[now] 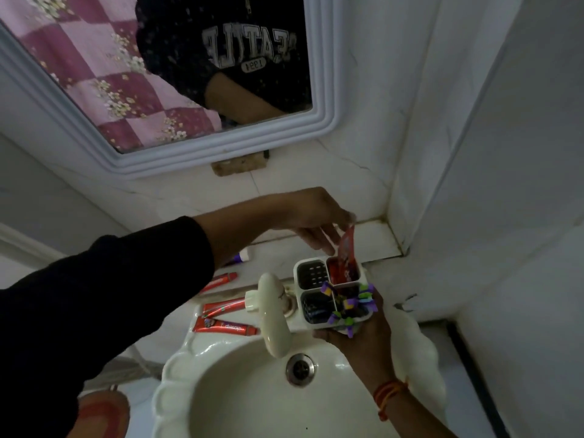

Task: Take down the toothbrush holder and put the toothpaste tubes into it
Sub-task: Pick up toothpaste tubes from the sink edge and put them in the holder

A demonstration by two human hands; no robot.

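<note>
Toothpaste in a red tube (347,248) stands upright in the far right compartment of the white toothbrush holder (331,295), its flat crimped end pinched from above by the left hand (316,222). That grip is closed on the tube's top edge, thumb and fingers together, the dark sleeve reaching across from the left. The holder has four compartments; the far left one shows a slotted floor and nothing in it, and the near right one carries purple and green bits at its rim that I cannot identify. The right hand (357,330) cups the holder from beneath, its grip wrapped around the base, holding it up above the back edge of the cream sink (177,368), just right of the tap (271,314). An orange thread circles that wrist.

Three more red tubes (221,311) lie flat on the sink's back ledge to the left of the tap, close to one another. A purple-and-white tube (241,257) lies farther back, partly hidden behind the left forearm. A framed mirror (126,159) hangs on the wall above.
</note>
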